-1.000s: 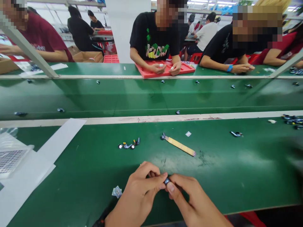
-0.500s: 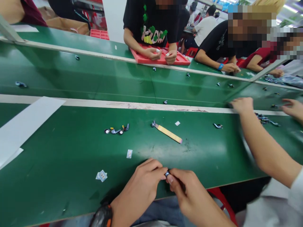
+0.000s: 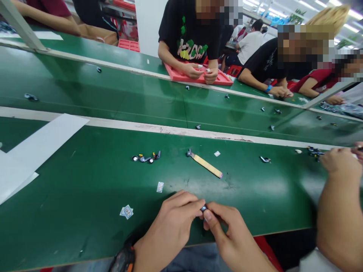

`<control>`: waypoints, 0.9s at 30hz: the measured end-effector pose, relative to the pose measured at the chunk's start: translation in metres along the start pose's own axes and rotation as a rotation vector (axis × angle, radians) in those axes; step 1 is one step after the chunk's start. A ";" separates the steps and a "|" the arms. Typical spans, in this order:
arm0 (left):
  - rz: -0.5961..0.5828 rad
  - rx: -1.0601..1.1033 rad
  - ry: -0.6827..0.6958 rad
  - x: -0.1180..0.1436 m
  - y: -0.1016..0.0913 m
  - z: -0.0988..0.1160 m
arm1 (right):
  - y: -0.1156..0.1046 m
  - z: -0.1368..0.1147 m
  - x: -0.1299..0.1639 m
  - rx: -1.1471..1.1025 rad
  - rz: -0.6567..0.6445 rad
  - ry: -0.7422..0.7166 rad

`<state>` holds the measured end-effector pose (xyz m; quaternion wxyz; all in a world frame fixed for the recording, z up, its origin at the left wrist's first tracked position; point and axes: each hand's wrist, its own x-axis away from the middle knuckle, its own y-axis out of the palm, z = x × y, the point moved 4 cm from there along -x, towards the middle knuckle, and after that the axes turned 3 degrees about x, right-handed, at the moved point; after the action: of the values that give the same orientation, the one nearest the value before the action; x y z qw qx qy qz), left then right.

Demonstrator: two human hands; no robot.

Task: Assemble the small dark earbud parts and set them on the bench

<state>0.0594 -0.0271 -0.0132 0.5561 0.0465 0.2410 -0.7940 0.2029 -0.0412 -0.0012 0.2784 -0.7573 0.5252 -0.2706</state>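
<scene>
Left hand: your left hand [image 3: 172, 223] sits at the near edge of the green table [image 3: 85, 196], fingers curled in, thumb and forefinger pinched on a small dark part [image 3: 203, 208]. A dark watch [image 3: 123, 258] rides on that wrist.
Right hand: your right hand [image 3: 227, 236] meets the left one, thumb and forefinger closed on the same part from the other side.
Small part: it is held between the fingertips of both hands, just above the table's near edge; its detail is too small to tell.
Near the hands: two small printed labels lie on the table, one [image 3: 160, 186] just beyond your left hand, another [image 3: 126, 212] to its left.
Further out: a pale flat stick [image 3: 207, 166] lies at a slant, with a cluster of small metal pieces [image 3: 146, 158] to its left.
Left edge: white paper sheets [image 3: 36, 143] lie on the table.
Right edge: a co-worker's arm [image 3: 337, 200] reaches over the table towards more loose pieces [image 3: 314, 152].
Far side: a person rests both hands on a red tray [image 3: 181, 76].
</scene>
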 end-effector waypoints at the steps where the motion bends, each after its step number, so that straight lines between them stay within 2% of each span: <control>1: -0.008 -0.036 0.032 -0.001 0.000 0.001 | 0.000 0.000 -0.001 0.006 -0.006 0.015; 4: -0.055 -0.129 0.040 -0.005 0.002 0.002 | 0.001 0.000 -0.004 0.038 -0.011 0.004; 7: -0.125 -0.176 -0.047 -0.005 0.004 -0.001 | 0.005 -0.002 -0.006 0.131 -0.024 -0.018; 13: -0.240 -0.220 -0.217 0.007 0.006 -0.009 | 0.018 -0.010 -0.009 0.498 -0.099 -0.015; 17: -0.239 -0.198 -0.233 0.013 0.002 -0.008 | 0.027 -0.021 -0.014 0.730 -0.181 0.033; 20: -0.192 -0.130 -0.258 0.018 -0.002 -0.008 | 0.034 -0.030 -0.019 0.884 -0.236 0.099; 27: -0.120 -0.018 -0.278 0.030 -0.003 -0.017 | 0.052 -0.048 -0.030 1.125 -0.302 0.139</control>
<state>0.0423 -0.0445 -0.0371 0.5360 -0.0834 0.1708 -0.8225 0.1273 -0.0348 -0.0079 0.5609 -0.5400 0.2042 -0.5933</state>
